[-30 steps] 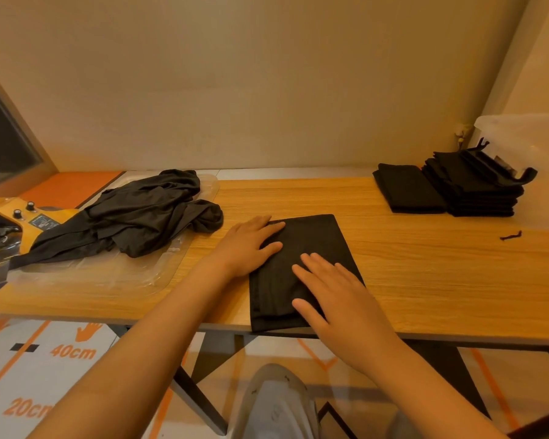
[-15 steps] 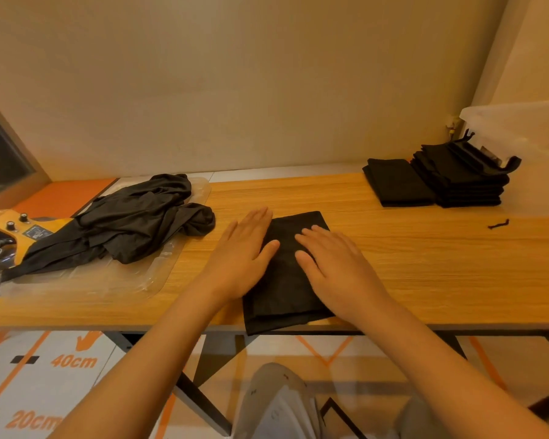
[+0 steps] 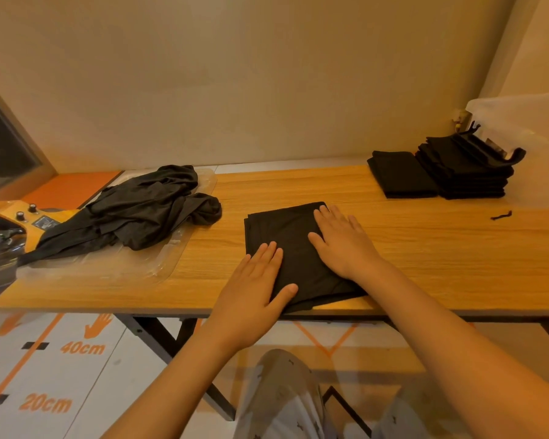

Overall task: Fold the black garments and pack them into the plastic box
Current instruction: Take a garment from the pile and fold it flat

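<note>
Folded black garment (image 3: pixel 286 236) is lying on the counter (image 3: pixel 425 248) directly in front of the person, its near end reaching the counter's front edge.

Head view: both hands are resting flat on it. The left hand (image 3: pixel 254 289) is pressing the near left portion. Its fingers (image 3: pixel 268 258) are straight and together, the thumb is spread onto the cloth, and it is gripping nothing. The right hand (image 3: pixel 343 242) is covering the right side with fingers straight and slightly fanned, likewise gripping nothing. A stack of folded garments (image 3: pixel 463 172) and a single folded piece (image 3: pixel 400 179) are sitting side by side at the far right, just beside the plastic box (image 3: pixel 536 128). A heap of unfolded garments (image 3: pixel 146 207) is lying on a clear plastic sheet (image 3: pixel 171 261) at the left end, apart from the hands.

Assessment: the step in hand appears to be smoothing and setting the fold. To do it well, the palms should be sweeping from the middle toward the edges, driving out ridges, with even pressure so the layers are not sliding apart. The far left corner is showing offset layers, so squaring these before lifting is advisable. The lift is best made with both hands under the bundle so that it is reaching the stack in shape. The inside of the box is not discernible.
</note>
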Demonstrator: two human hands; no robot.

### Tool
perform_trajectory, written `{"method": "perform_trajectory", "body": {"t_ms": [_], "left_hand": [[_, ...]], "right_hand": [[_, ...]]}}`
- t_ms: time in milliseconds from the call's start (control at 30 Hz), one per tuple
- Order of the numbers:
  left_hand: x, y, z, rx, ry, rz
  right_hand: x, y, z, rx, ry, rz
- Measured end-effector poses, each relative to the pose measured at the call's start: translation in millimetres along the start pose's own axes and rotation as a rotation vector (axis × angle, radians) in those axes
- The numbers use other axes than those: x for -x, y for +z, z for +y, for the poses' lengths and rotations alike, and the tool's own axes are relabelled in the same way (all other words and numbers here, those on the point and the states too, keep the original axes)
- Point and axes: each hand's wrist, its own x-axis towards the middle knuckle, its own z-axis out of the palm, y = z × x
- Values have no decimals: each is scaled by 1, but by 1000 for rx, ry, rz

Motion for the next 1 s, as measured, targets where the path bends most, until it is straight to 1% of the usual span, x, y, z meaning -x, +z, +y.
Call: {"method": "perform_trajectory", "body": {"t_ms": [67, 100, 167, 233, 267, 333, 433, 533, 667, 833, 933, 1000], "left_hand": [[7, -2, -3, 45, 72, 30], [12, -2, -5, 33, 108, 33], [20, 4, -13, -61, 172, 51], [26, 12, -22, -115, 214, 125], [28, 14, -25, -91, 214, 164], [34, 16, -29, -23, 216, 217], [42, 19, -33, 48, 231, 272], [46, 16, -29, 90, 223, 328], [54, 15, -22, 197, 200, 347], [65, 8, -20, 262, 199, 353], [73, 1, -12, 376, 120, 346], [74, -3, -9, 458, 69, 361]], "right_hand": [[19, -7, -2, -33, -108, 91], [31, -9, -4, -49, -179, 100], [55, -9, -6, -50, -288, 22], [73, -2, -3, 6, -316, -73], [78, 1, 1, 38, -313, -93], [86, 6, 11, 82, -311, -80], [99, 13, 18, 145, -331, 76], [105, 22, 17, 102, -320, 225], [113, 26, 17, 50, -355, 356], [128, 25, 30, -14, -434, 477], [131, 14, 34, -182, -449, 517], [132, 3, 31, -290, -407, 474]]}}
